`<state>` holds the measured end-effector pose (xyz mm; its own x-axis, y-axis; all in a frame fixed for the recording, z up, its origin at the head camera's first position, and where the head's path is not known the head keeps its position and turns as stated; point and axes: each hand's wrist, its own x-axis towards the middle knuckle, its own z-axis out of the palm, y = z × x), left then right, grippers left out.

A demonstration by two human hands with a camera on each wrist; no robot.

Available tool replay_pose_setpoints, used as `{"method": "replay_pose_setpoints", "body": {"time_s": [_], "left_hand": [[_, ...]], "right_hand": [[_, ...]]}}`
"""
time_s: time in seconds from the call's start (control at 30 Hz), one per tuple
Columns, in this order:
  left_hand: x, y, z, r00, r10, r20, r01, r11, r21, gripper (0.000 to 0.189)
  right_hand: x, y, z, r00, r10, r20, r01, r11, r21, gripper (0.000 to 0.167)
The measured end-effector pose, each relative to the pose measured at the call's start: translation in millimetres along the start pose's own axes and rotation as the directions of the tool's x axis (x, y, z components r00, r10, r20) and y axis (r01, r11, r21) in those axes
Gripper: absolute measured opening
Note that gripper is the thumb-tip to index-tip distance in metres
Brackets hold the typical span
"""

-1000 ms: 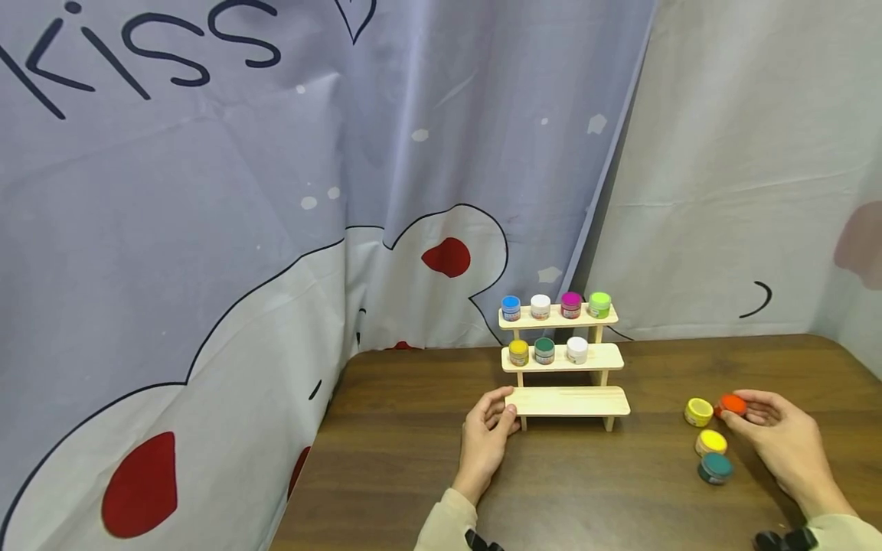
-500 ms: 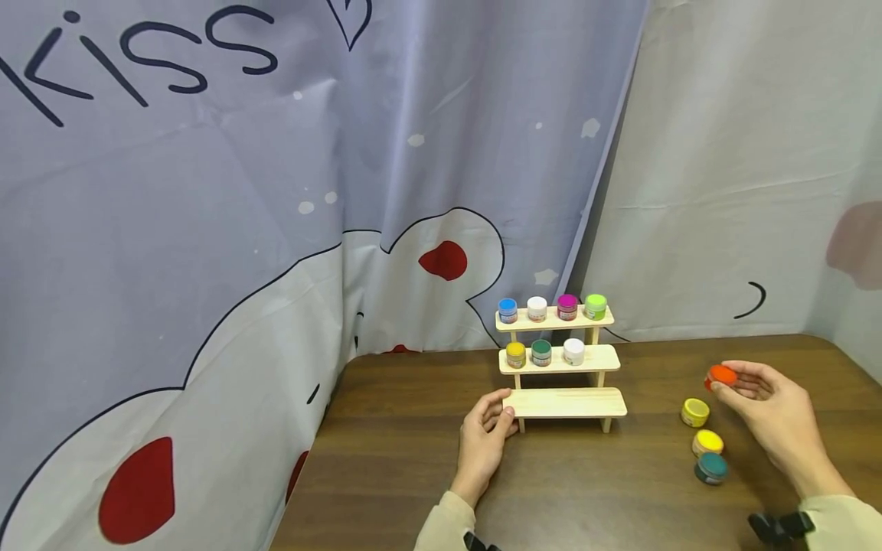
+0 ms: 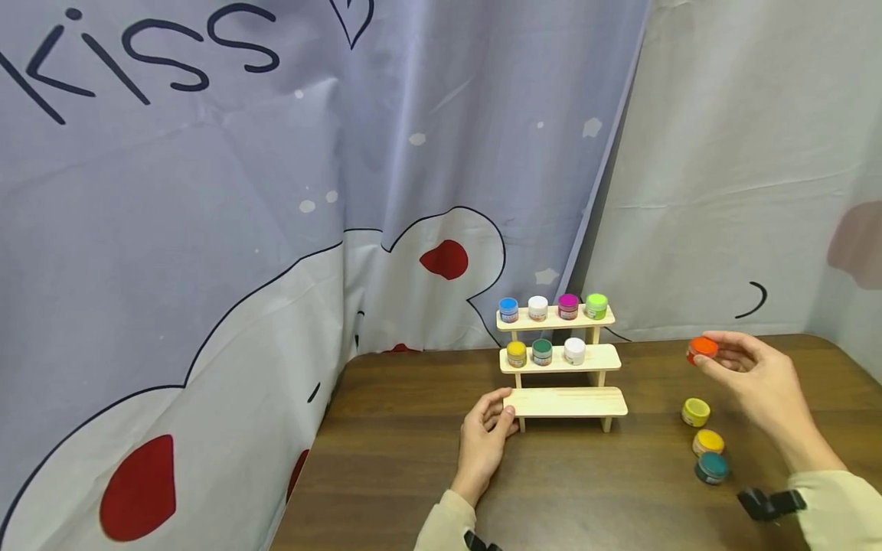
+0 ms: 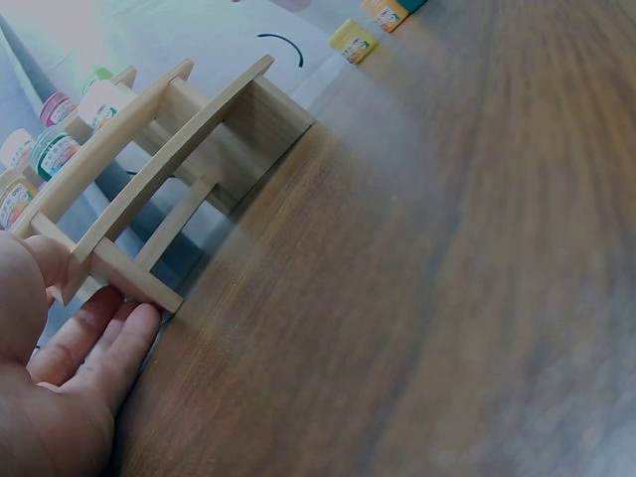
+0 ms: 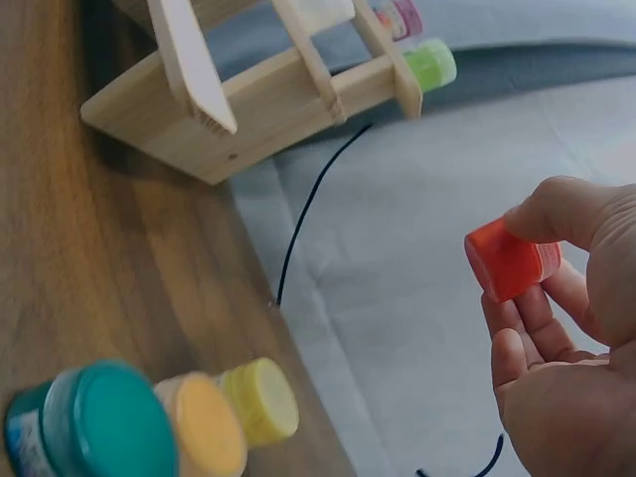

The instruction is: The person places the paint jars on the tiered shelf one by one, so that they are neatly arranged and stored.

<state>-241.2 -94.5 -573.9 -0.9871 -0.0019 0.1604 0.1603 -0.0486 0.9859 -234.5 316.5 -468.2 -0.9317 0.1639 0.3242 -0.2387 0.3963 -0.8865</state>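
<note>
In my right hand (image 3: 761,379) is a small red-orange paint jar (image 3: 702,350), pinched between thumb and fingers above the table. The right wrist view shows the same red jar (image 5: 505,260) tilted on its side. My left hand (image 3: 482,444) grips the left end of the lowest tier of a three-tier wooden display stand (image 3: 565,402), thumb at the shelf's end and fingers by the leg (image 4: 134,278). Blue, white, purple and light green jars (image 3: 596,306) line the top tier. On the middle tier stand a yellow, a dark green (image 3: 542,352) and a white jar (image 3: 575,350).
Right of the stand, a lime-yellow jar (image 3: 696,412), an orange-yellow jar (image 3: 708,442) and a teal jar (image 3: 712,467) stand on the brown wooden table (image 3: 586,490). A printed curtain (image 3: 441,153) hangs behind the table's far edge.
My right hand has lifted the red-orange jar from beside the lime-yellow jar and carried it up and leftward. The left hand stays on the stand.
</note>
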Motion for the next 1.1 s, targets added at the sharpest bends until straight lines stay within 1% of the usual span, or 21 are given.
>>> {"method": "replay_pose_setpoints", "body": {"time_s": [0.2,0.43,0.63,0.83,0.97,1.07,1.1], "left_hand": [[0.7,0.1,-0.4,1.000,0.004,0.001,-0.004,1.000,-0.003,0.031],[0.2,1.0,-0.6,1.000,0.002,0.000,-0.002,1.000,-0.007,0.031],[-0.4,1.5,-0.3,1.000,0.002,-0.002,-0.002,1.000,-0.012,0.032],[-0.7,1.8,-0.1,1.000,0.002,0.000,-0.002,1.000,-0.012,0.031],[-1.1,2.3,0.1,1.000,0.000,0.001,0.000,1.000,-0.012,0.031],[-1.0,2.4,0.0,1.000,0.001,-0.001,-0.001,1.000,-0.008,0.031],[-0.8,2.3,-0.1,1.000,0.002,-0.001,-0.002,1.000,-0.006,0.031]], "right_hand": [[7.2,-12.0,7.2,0.998,-0.050,0.025,0.051,0.999,-0.019,0.038],[14.7,-22.5,21.4,0.993,-0.098,0.063,0.097,0.995,0.015,0.040],[19.9,-29.9,35.2,0.989,-0.119,0.083,0.121,0.992,-0.021,0.044],[19.3,-36.9,48.1,0.986,-0.142,0.090,0.147,0.988,-0.054,0.044],[15.8,-38.5,57.8,0.985,-0.128,0.111,0.133,0.991,-0.031,0.045],[15.0,-38.2,65.6,0.984,-0.136,0.117,0.140,0.990,-0.029,0.046],[15.3,-38.1,68.2,0.983,-0.143,0.115,0.149,0.988,-0.042,0.045]]}}
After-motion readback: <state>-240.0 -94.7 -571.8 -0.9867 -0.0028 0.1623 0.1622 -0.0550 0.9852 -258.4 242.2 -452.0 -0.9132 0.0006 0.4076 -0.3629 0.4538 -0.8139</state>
